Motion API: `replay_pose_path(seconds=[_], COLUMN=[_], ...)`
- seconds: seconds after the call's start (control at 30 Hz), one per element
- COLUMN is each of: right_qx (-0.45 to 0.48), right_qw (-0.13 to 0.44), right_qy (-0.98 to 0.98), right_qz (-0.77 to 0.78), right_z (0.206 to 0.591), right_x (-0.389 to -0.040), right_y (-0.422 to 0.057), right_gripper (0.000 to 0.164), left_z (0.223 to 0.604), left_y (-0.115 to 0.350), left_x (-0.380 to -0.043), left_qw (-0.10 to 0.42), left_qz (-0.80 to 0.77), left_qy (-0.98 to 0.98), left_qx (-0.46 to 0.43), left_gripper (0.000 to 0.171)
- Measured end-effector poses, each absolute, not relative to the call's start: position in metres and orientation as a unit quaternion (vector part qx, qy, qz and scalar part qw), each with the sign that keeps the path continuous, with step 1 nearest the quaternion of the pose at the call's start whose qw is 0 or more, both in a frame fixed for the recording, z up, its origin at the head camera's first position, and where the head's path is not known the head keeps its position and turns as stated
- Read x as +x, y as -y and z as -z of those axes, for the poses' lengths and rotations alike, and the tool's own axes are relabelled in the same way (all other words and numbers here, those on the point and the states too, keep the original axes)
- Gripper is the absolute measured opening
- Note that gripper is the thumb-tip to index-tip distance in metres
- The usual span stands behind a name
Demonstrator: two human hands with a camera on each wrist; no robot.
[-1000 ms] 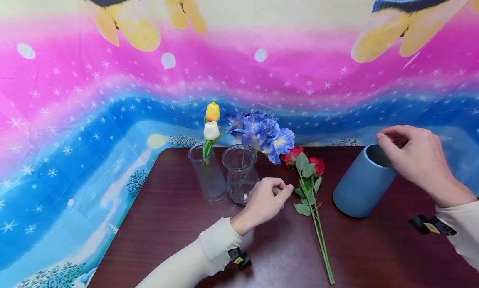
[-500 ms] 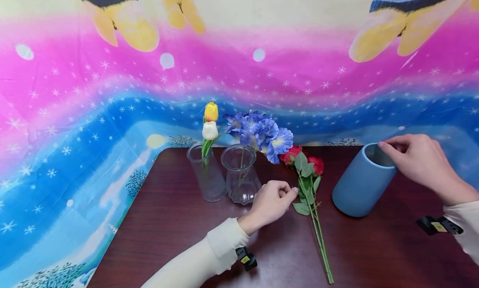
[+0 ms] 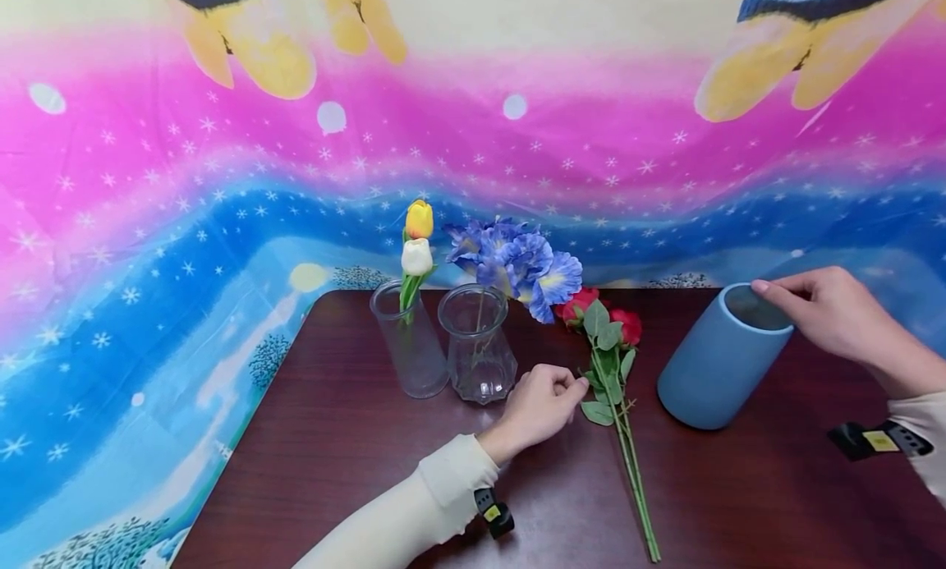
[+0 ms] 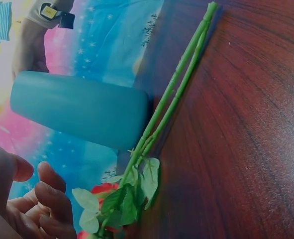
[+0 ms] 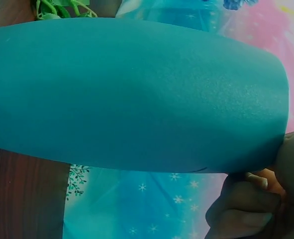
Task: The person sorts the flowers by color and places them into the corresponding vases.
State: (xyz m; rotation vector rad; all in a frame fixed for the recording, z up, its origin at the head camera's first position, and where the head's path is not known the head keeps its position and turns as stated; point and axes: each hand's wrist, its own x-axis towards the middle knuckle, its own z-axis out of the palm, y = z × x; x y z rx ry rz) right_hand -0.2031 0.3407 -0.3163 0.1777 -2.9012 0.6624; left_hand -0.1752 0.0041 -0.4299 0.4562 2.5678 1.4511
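On table [image 3: 318,470], left to right: tulips [image 3: 417,257] in first vase [image 3: 414,360], irises [image 3: 517,261] in second vase [image 3: 480,368], roses [image 3: 608,364] lying loose, third vase [image 3: 717,364]; backdrop [image 3: 473,142] behind.

I seem to be looking into a staged filming corner: a snowflake-printed cloth backdrop [image 3: 443,134] hangs behind a wood-grain worktop [image 3: 562,487].

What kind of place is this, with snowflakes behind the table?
Probably a corner indoors set up for filming. A printed snowflake cloth hangs like a backdrop behind a dark table, and the person wears a little black device at each wrist, perhaps a camera.
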Motion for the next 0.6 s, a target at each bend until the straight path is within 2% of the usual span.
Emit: replay_pose_path(seconds=[0.33, 0.6], right_qx=[0.034, 0.021], right_qw=[0.014, 0.009], right_qy=[0.968, 0.964], right_qz=[-0.250, -0.263], right_z=[0.313, 0.315], right_x=[-0.205, -0.204], right_y=[-0.345, -0.346], right_gripper=[0.060, 0.061], left_z=[0.439, 0.444], left_y=[-0.011, -0.025], left_x=[-0.180, -0.185], left_qw=[0.094, 0.134], left_qz=[-0.482, -0.485], left_qy=[-0.860, -0.855], left_qx=[0.142, 0.127], left_gripper=[0.039, 0.039])
